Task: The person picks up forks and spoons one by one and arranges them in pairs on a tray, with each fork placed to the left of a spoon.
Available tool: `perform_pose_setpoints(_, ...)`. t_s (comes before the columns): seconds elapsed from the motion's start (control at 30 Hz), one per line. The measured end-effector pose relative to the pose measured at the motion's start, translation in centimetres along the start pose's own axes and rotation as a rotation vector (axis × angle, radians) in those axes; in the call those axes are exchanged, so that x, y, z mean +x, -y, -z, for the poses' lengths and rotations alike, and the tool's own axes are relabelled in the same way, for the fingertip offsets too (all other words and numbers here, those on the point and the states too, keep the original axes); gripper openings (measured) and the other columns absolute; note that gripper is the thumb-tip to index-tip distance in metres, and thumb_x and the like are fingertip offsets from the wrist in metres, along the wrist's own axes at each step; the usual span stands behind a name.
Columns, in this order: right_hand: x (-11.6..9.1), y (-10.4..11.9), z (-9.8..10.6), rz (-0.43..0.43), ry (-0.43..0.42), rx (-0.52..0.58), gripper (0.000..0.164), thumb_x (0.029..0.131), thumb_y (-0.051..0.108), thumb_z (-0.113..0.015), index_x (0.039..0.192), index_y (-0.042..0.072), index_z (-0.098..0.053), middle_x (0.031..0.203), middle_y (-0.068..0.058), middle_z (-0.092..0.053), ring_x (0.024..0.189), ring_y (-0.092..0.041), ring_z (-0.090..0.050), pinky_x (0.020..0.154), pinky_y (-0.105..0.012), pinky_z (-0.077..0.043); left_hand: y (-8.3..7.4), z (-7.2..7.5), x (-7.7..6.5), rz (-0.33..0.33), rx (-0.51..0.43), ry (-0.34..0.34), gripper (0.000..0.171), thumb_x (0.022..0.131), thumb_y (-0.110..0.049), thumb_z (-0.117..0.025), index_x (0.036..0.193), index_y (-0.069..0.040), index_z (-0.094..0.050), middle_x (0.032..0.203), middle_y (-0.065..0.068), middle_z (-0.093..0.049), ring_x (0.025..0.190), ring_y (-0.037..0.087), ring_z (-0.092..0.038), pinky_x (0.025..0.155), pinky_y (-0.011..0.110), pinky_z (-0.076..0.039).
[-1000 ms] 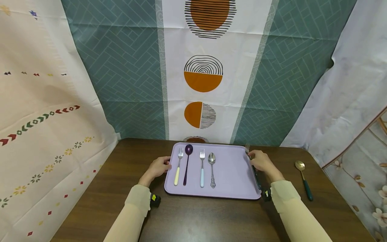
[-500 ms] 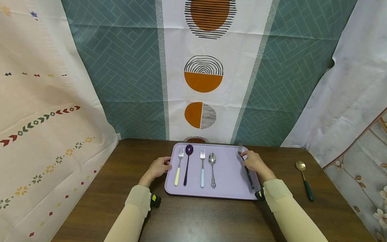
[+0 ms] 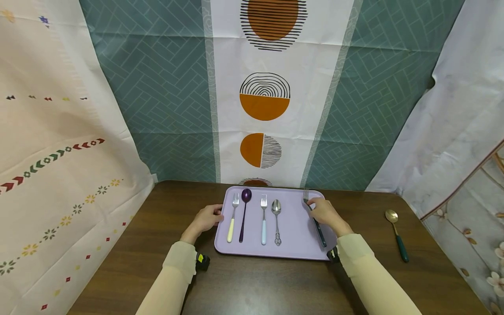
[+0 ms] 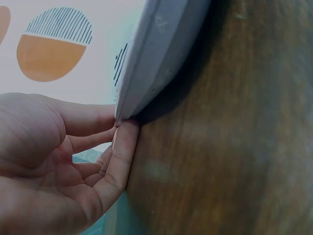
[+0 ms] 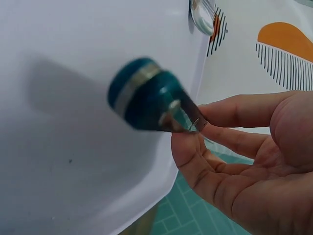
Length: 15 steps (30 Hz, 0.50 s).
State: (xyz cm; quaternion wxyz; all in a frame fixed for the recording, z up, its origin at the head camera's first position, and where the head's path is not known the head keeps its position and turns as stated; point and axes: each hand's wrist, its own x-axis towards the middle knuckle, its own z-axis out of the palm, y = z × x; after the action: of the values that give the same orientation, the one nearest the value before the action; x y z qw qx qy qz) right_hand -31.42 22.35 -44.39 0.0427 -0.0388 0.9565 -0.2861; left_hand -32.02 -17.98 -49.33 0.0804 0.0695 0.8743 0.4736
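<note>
My left hand (image 3: pixel 206 218) pinches the left rim of a lilac tray (image 3: pixel 295 227); the left wrist view shows thumb and fingertips on that rim (image 4: pixel 146 73). My right hand (image 3: pixel 326 213) holds a fork with a dark green handle (image 3: pixel 320 232) over the tray's right part. Its tines point to the back. In the right wrist view, thumb and finger pinch the fork (image 5: pixel 142 98) and a shadow falls on the tray. On the tray lie a yellow-handled fork (image 3: pixel 230 229), a dark purple spoon (image 3: pixel 246 195), a light-blue-handled fork (image 3: pixel 263 232) and a silver spoon (image 3: pixel 276 206).
A gold spoon with a green handle (image 3: pixel 400 247) lies on the brown wooden table (image 3: pixel 252 284), right of the tray. Patterned cloths hang behind the table (image 3: pixel 264 105) and at both sides.
My right hand has carried the green-handled fork leftward, from the tray's right edge to over its right part. The left hand stays at the tray's left rim.
</note>
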Motion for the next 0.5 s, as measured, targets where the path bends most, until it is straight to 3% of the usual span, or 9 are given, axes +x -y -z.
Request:
perform_pose_setpoints(0.1,0.27,-0.17,-0.25,0.011,-0.006,0.004,0.048,0.081,-0.006,-0.054,0.128,-0.011,-0.064,0.068,-0.003,-0.060,0.052,-0.012,-0.046,0.049,-0.023,-0.042,0.06,-0.01,0.03,0.000,0.003,-0.002,0.048,0.098,0.001,-0.062,0.144,0.011,-0.053,0.106,0.015,-0.062,0.095,0.025,-0.067,0.087,0.043,-0.062)
perform_pose_setpoints(0.3,0.48,0.19,-0.48,0.036,-0.017,-0.038,0.045,0.079,-0.006,-0.057,0.124,-0.010,-0.067,0.096,-0.016,-0.071,0.079,-0.030,-0.056,0.059,-0.028,-0.045,0.07,-0.02,0.05,0.010,-0.003,-0.001,0.048,0.099,0.001,-0.062,0.145,0.010,-0.053,0.108,0.015,-0.063,0.097,0.025,-0.066,0.089,0.043,-0.061)
perform_pose_setpoints(0.5,0.65,0.47,-0.77,0.051,-0.017,-0.059,0.045,0.080,-0.005,-0.058,0.123,-0.011,-0.067,0.091,-0.018,-0.071,0.067,-0.021,-0.049,0.059,-0.029,-0.042,-0.10,0.05,-0.12,0.008,-0.003,0.003,0.048,0.099,0.001,-0.062,0.145,0.010,-0.053,0.108,0.016,-0.063,0.095,0.025,-0.066,0.088,0.043,-0.061)
